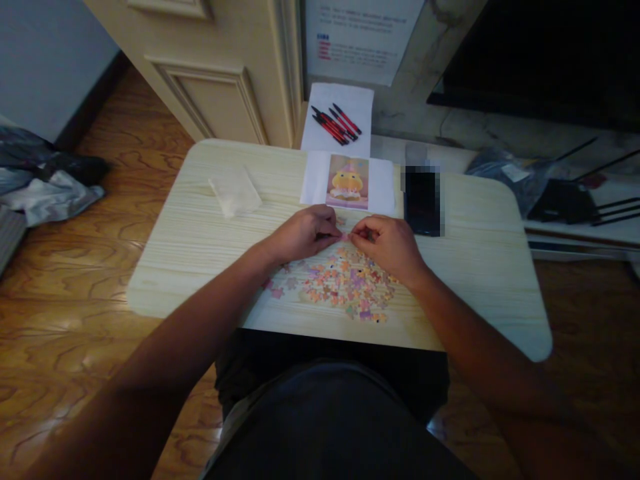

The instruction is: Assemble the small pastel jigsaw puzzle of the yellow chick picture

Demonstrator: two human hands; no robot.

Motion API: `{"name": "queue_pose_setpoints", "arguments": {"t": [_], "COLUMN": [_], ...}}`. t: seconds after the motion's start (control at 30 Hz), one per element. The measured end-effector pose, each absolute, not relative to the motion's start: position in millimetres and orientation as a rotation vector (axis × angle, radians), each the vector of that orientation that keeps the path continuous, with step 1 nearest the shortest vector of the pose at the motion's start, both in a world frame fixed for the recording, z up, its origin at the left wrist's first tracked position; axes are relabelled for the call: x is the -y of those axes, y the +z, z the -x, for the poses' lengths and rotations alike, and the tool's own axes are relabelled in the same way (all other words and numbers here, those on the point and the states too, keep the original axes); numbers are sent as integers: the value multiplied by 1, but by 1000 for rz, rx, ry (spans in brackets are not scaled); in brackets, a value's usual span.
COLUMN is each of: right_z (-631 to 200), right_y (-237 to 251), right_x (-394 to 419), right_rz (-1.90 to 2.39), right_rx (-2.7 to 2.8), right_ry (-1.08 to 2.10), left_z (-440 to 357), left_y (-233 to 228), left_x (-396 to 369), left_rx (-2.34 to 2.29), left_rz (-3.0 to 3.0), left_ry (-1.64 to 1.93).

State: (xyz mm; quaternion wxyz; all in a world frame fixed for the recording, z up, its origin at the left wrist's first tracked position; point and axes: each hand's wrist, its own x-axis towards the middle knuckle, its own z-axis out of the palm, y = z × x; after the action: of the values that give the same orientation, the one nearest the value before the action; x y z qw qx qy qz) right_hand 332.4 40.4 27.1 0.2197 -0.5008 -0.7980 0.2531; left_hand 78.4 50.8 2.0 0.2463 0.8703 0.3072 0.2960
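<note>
your left hand (303, 235) and right hand (387, 243) met fingertip to fingertip, both pinched on a small pink puzzle piece (345, 236) just below the reference picture (347, 181). the loose pieces (345, 283) lay scattered and mostly unjoined on the table (200, 227) between your wrists — i judged you were barely started, nearly all of the joining left.

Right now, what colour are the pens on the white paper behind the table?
The pens are red and black, lying on white paper; the head view shows them best.
</note>
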Motion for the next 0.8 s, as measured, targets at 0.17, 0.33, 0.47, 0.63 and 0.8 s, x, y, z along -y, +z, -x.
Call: {"name": "queue_pose_setpoints", "arguments": {"t": [0.17,0.33,0.47,0.63,0.8], "right_z": [-336,-345,-354,-365,-374], "right_y": [27,31,32,33,33], "right_x": [-43,-50,-55,-60,-60], "right_rz": [1348,1354,1317,1285,1168], "right_rx": [2117,2012,2095,2210,2353], "right_ry": [697,592,546,565,686], "left_z": [-79,-77,-72,-63,-57], "left_y": [4,8,8,9,10], "left_x": [-51,-51,-51,-56,-61], "left_rx": [-839,-851,-967,-1229,-1324], "left_rz": [-2331,-2268,-2177,-2131,-2118], "left_ry": [813,842,931,1056,1064]}}
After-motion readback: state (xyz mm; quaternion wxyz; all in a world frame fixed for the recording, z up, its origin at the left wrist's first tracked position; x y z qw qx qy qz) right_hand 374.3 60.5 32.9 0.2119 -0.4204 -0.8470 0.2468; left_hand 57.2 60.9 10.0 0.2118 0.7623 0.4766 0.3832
